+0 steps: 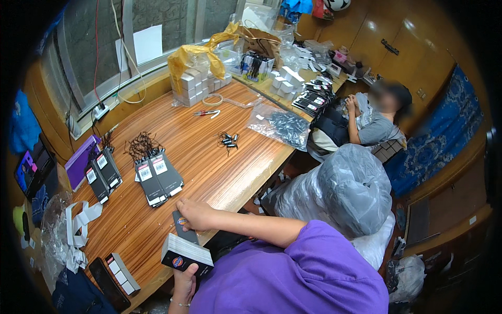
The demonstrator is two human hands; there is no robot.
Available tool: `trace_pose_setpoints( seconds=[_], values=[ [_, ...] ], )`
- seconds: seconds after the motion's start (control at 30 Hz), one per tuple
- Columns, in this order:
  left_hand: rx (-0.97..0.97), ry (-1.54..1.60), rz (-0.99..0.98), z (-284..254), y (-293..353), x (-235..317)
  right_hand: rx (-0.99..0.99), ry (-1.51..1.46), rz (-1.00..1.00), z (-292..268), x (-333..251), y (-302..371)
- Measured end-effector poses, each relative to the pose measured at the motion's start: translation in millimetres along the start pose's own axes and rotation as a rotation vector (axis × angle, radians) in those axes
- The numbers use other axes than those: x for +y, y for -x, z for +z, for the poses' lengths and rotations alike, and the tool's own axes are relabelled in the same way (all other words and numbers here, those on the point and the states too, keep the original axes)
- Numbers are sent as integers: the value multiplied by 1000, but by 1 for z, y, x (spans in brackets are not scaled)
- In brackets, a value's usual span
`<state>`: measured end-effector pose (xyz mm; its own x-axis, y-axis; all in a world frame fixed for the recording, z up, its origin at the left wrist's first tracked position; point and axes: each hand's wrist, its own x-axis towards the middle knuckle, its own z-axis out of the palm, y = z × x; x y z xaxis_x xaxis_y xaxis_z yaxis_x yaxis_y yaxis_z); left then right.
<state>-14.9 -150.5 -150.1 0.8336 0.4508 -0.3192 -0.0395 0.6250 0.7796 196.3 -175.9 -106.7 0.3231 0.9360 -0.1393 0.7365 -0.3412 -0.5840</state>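
A thick block of black hang tags [186, 252], pale along the cut edges, rests in my left hand [184, 281], thumb on its front face. Just beyond it, my right hand [196, 215] pinches a single dark tag [187, 236] at its far end, over the table's near edge. The lower part of that tag is hidden behind the block. Farther off on the tabletop lie strung grey tags [159, 178] in bundles with white stickers and black cords. Another bundle of strung tags [103, 175] leans to their left.
The wood-grain table [209, 172] carries small black cords [227, 140], red-handled pliers [207, 113], a bag of dark pieces [280, 125] and white boxes [193, 86]. A phone [109, 282] and sticker roll strip [123, 273] lie near left. Another person [374, 123] sits at right, beyond wrapped sacks [334, 193].
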Motion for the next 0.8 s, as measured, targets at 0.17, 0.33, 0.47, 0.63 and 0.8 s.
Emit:
trace_pose_setpoints(
  seconds=[0.17, 0.33, 0.47, 0.63, 0.8],
  values=[
    [-26, -38, 50, -3, -2, -3, -59, -17, 51, 3, 0, 0],
    [-26, -68, 69, -4, -3, -7, 76, -138, -60, 10, 13, 3],
    [-23, -52, 28, 0, -2, -3, 141, -354, -120, 10, 11, 10],
    [-77, -139, -20, -12, -3, -2, 138, -579, -147, -22, 21, 19],
    [-40, -355, 25, -8, 4, 17, 213, -513, -203, -72, 49, 44]
  ],
)
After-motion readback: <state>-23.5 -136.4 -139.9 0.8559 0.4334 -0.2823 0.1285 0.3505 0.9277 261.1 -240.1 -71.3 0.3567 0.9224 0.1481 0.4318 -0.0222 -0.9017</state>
